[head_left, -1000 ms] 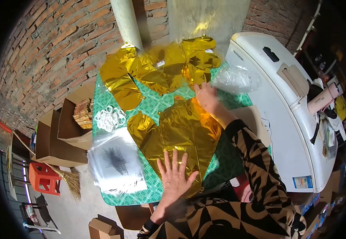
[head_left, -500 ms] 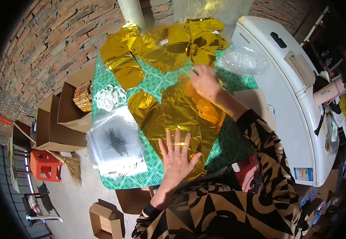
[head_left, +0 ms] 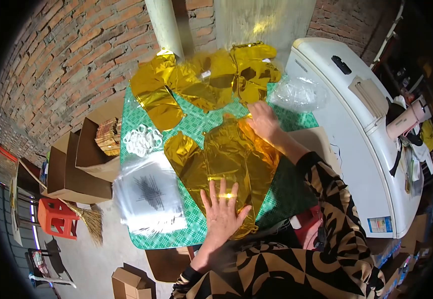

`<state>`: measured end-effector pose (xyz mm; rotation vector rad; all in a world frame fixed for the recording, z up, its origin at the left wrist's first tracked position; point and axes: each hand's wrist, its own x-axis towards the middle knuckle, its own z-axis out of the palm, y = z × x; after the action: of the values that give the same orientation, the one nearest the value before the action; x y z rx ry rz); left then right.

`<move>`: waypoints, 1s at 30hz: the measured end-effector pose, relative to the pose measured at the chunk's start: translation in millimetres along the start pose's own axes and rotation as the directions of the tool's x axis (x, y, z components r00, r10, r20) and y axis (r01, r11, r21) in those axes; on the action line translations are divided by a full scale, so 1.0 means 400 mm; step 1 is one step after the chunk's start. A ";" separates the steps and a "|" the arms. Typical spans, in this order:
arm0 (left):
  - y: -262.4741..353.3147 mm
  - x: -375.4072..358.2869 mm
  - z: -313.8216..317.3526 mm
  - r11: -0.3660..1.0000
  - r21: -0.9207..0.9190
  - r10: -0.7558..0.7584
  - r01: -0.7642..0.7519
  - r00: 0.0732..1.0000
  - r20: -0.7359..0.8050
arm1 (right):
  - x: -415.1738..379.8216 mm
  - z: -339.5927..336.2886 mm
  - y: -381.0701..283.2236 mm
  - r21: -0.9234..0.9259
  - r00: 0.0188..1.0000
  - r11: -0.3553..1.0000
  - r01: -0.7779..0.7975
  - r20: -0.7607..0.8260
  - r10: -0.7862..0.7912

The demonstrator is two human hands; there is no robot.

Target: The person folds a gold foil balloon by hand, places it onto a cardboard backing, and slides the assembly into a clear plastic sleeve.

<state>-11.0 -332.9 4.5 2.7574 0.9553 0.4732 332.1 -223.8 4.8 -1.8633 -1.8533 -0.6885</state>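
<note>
Left hand [head_left: 223, 215] hides foil balloon's [head_left: 229, 157] edge (partly).

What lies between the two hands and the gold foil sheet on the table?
Nothing visible does. The left hand lies flat with spread fingers directly on the near end of the gold foil sheet, and the right hand rests on its far end. No other object lies between either palm and the foil.
</note>
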 end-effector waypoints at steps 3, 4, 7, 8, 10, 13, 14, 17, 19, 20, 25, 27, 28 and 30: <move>0.004 0.003 -0.014 0.999 -0.046 -0.009 0.008 1.000 -0.017 | 0.058 0.031 0.050 -0.062 0.965 0.993 -0.097 0.238 0.109; 0.008 0.005 -0.025 0.998 -0.064 -0.019 0.017 0.999 -0.033 | 0.071 0.052 0.059 -0.131 0.956 0.986 -0.098 0.265 0.130; 0.026 0.014 -0.091 0.995 -0.081 -0.057 0.053 0.997 -0.054 | 0.105 0.098 0.078 -0.251 0.897 0.968 -0.020 0.423 0.128; 0.027 0.025 -0.113 0.995 -0.091 -0.049 0.042 0.996 -0.077 | 0.104 0.102 0.075 -0.257 0.911 0.966 -0.029 0.392 0.131; 0.015 0.058 -0.147 0.995 -0.094 -0.020 0.010 0.995 -0.103 | 0.103 0.091 0.057 -0.270 0.935 0.962 -0.047 0.326 0.137; -0.010 0.154 -0.181 0.993 -0.096 0.050 -0.068 0.983 -0.174 | 0.117 0.088 0.065 -0.228 0.920 0.967 -0.110 0.344 0.186; -0.028 0.194 -0.170 0.990 -0.098 0.082 -0.103 0.977 -0.195 | 0.117 0.092 0.066 -0.205 0.947 0.970 -0.131 0.265 0.184; -0.073 0.333 -0.130 0.978 -0.106 0.152 -0.179 0.962 -0.226 | 0.120 0.101 0.080 -0.146 0.969 0.977 -0.155 0.169 0.179; -0.112 0.427 -0.069 0.977 -0.100 0.165 -0.188 0.966 -0.200 | 0.135 0.087 0.099 -0.126 0.937 0.984 -0.124 0.310 0.158; -0.122 0.473 -0.051 0.976 -0.104 0.166 -0.189 0.965 -0.202 | 0.141 0.094 0.101 -0.109 0.932 0.978 -0.178 0.300 0.203; -0.145 0.668 0.028 0.959 -0.248 0.102 -0.139 0.983 -0.155 | 0.153 0.122 0.078 -0.056 0.916 0.936 -0.349 0.191 0.353; -0.144 0.724 0.036 0.947 -0.293 0.085 -0.135 0.981 -0.176 | 0.150 0.126 0.091 0.110 0.903 0.899 -0.424 0.128 0.410; -0.149 0.756 0.047 0.941 -0.319 0.061 -0.109 0.986 -0.154 | 0.145 0.128 0.098 0.192 0.891 0.870 -0.454 0.103 0.442; -0.155 0.807 0.067 0.921 -0.373 0.040 -0.110 0.980 -0.193 | 0.136 0.121 0.122 0.343 0.897 0.831 -0.438 0.111 0.427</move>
<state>202.9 -84.1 39.0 2.4310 0.7014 0.8399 382.8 -152.1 2.3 -1.9429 -1.3716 -0.1480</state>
